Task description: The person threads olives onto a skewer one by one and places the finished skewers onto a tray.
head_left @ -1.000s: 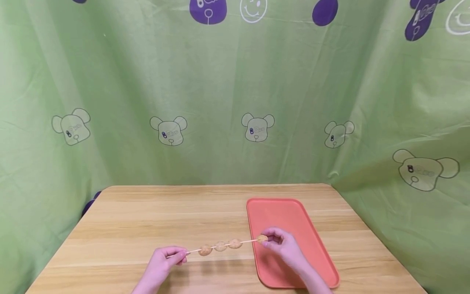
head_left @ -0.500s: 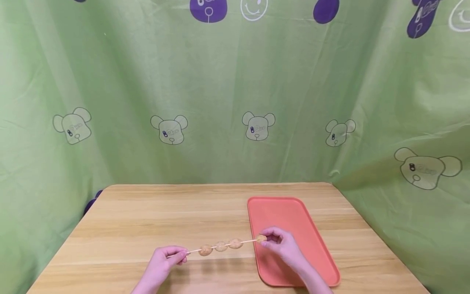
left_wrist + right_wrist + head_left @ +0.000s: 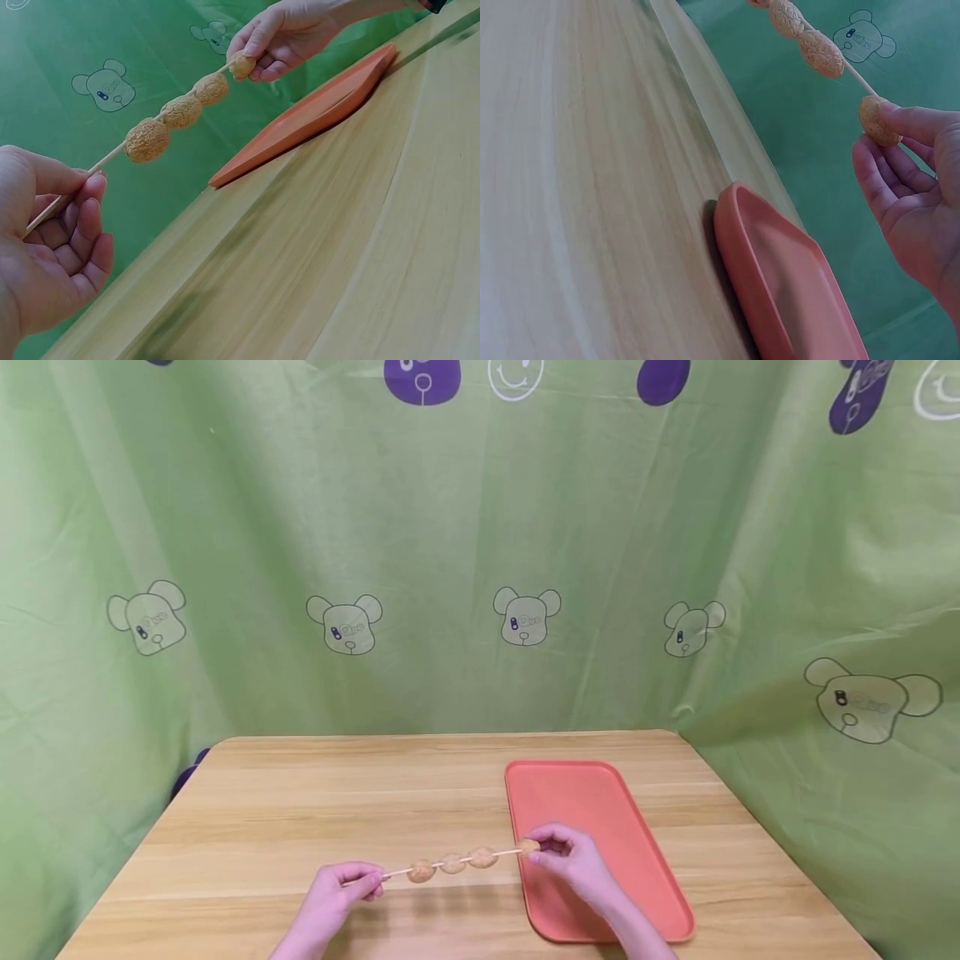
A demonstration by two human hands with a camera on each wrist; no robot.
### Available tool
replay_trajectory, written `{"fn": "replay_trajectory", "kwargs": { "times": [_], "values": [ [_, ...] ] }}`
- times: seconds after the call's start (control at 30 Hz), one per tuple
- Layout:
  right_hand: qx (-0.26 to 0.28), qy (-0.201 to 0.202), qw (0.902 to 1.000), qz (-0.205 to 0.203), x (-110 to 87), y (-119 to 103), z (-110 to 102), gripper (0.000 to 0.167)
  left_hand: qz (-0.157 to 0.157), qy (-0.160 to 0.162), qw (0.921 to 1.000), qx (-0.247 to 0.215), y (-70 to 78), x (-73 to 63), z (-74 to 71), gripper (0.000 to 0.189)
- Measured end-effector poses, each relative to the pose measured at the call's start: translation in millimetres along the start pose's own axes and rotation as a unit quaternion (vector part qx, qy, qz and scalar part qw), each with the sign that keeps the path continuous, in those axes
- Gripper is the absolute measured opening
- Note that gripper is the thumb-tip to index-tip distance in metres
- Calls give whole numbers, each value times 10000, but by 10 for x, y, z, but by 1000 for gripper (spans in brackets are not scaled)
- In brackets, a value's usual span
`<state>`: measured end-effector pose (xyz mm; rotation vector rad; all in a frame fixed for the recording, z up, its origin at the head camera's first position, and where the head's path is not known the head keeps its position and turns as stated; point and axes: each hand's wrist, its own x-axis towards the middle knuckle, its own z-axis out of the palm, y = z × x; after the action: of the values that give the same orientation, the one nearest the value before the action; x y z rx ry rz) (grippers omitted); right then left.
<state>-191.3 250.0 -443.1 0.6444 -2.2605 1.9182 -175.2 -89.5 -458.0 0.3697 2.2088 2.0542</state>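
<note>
A thin wooden skewer (image 3: 508, 852) is held nearly level above the table. My left hand (image 3: 337, 892) pinches its left end between thumb and index finger, the other fingers loosely curled. Threaded along its middle are three wrinkled golden-brown food balls, among them the left ball (image 3: 147, 140), the middle ball (image 3: 181, 112) and the right ball (image 3: 211, 88). At the skewer's right end my right hand (image 3: 576, 860) pinches another golden-brown ball (image 3: 877, 121) between thumb and fingers. A stretch of bare skewer separates that ball from the other three. The skewer's right tip is hidden.
Below and behind the right hand, a red-orange rectangular tray (image 3: 570, 793) with a low rim lies on the right part of the wooden table (image 3: 337, 793). A green curtain (image 3: 435, 527) printed with bear faces hangs around the table's back and sides.
My right hand and the ball it pinches have shifted slightly left, nearer the other balls. The left hand and the other three balls stay almost in place.
</note>
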Motion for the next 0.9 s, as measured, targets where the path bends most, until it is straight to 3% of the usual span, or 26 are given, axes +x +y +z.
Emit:
{"fn": "replay_trajectory", "kwargs": {
  "times": [0.9],
  "values": [
    [126, 24, 9998, 150, -12, 6, 89, 30, 65, -218, 9994, -247, -57, 9, 22, 25]
  ]
}}
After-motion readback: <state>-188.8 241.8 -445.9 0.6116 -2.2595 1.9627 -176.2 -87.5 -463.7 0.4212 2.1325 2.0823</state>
